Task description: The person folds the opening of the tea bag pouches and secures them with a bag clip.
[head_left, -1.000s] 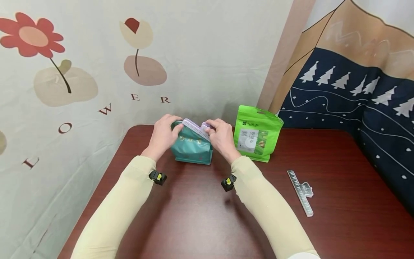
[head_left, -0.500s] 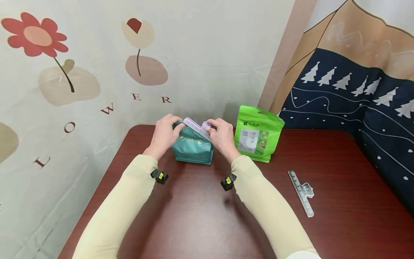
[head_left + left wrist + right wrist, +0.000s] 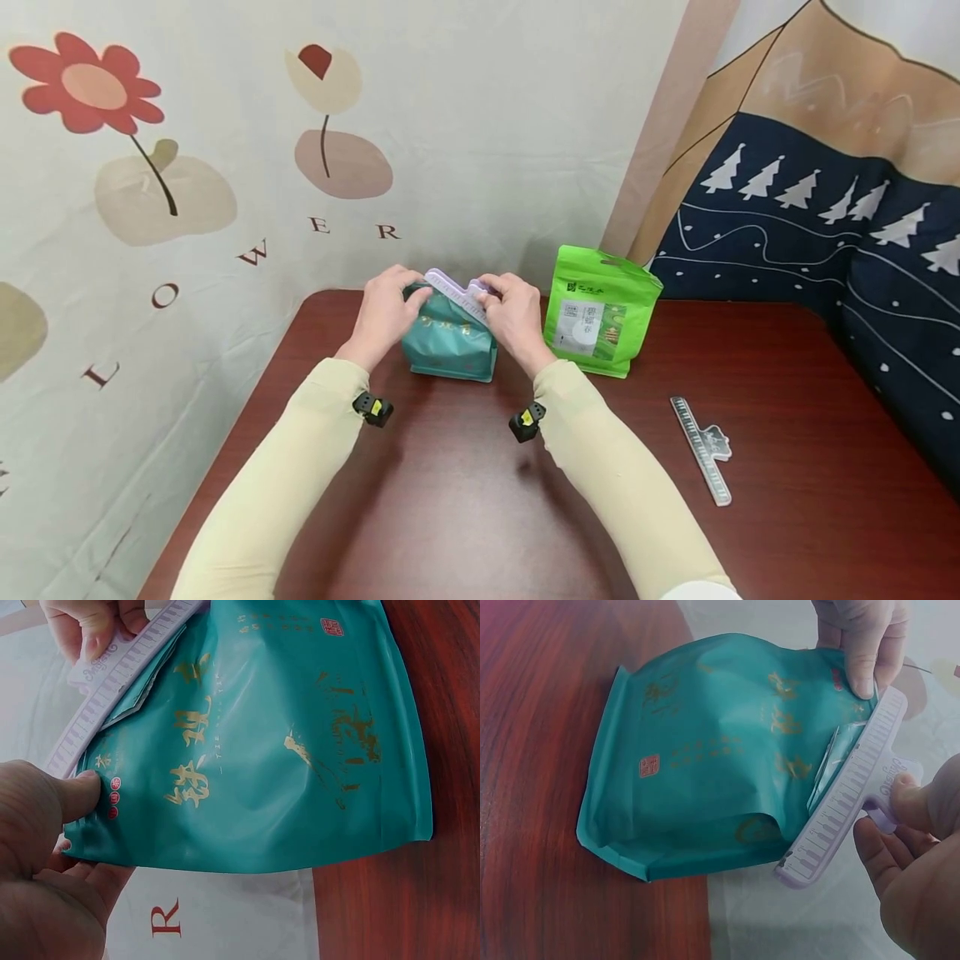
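A teal tea bag with gold lettering stands upright on the table. Along its folded top edge lies a purple bag clip with a piano-key pattern. My left hand pinches the bag's top left corner, thumb on the front and fingers behind. In the right wrist view, my right hand pinches the clip's handle between thumb and fingers. The clip slants across the top, and its left end reaches close to the left thumb. From the head view, my right hand covers the clip's right end.
To the right of the teal bag stands a bright green tea bag. A clear bag clip with piano keys lies on the dark red table at right. Behind the table hangs a printed cloth.
Both hands keep their grip on the bag and clip. The purple clip's left end rises slightly. The whole head view has shifted a little.
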Demonstrator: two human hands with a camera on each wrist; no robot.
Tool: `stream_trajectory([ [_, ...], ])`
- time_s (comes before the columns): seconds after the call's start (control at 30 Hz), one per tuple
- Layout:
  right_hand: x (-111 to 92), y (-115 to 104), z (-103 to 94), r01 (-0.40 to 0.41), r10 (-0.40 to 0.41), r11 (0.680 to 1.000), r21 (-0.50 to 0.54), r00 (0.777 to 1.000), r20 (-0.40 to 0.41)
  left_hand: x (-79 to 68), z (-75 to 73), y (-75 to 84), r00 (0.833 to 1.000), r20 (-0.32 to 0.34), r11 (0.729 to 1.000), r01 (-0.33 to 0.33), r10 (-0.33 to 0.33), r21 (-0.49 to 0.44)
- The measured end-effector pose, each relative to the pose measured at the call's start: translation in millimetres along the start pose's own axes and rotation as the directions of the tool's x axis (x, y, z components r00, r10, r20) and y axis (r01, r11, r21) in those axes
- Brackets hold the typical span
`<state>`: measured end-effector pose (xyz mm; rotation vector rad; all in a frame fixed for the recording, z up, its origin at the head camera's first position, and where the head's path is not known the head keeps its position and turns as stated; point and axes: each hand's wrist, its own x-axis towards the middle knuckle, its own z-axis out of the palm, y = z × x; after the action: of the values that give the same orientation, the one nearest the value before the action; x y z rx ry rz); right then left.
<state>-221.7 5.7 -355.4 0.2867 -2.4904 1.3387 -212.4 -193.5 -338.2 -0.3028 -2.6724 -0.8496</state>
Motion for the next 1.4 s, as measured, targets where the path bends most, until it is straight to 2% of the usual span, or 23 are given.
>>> stream_trajectory([
  [0.2, -1, -1, 0.8, -0.010, 0.010, 1.000, -0.006, 1.000, 0.004, -1.0, 1.2, -1.1, 1.000, -0.008, 1.000, -0.002, 0.002, -0.009],
  [0.5, 0, 2, -2.1, 0.028, -0.028, 1.000, -0.013, 1.000, 0.010, 1.6, 1.5, -2.6, 1.000, 0.018, 1.000, 0.008, -0.008, -0.013],
  [1.03, 3, 4, -10.0, 0.047, -0.043, 0.998, -0.043, 0.996, 0.079, 0.2, 2.2, -1.1, 0.998, 0.045, 0.999, 0.034, -0.034, -0.015],
  [1.4, 1, 1, -7.9, 0.002, 0.001, 1.000, -0.030, 0.996, 0.085, -2.7, 2.0, -0.8, 0.999, 0.029, 1.000, 0.029, -0.028, -0.010],
])
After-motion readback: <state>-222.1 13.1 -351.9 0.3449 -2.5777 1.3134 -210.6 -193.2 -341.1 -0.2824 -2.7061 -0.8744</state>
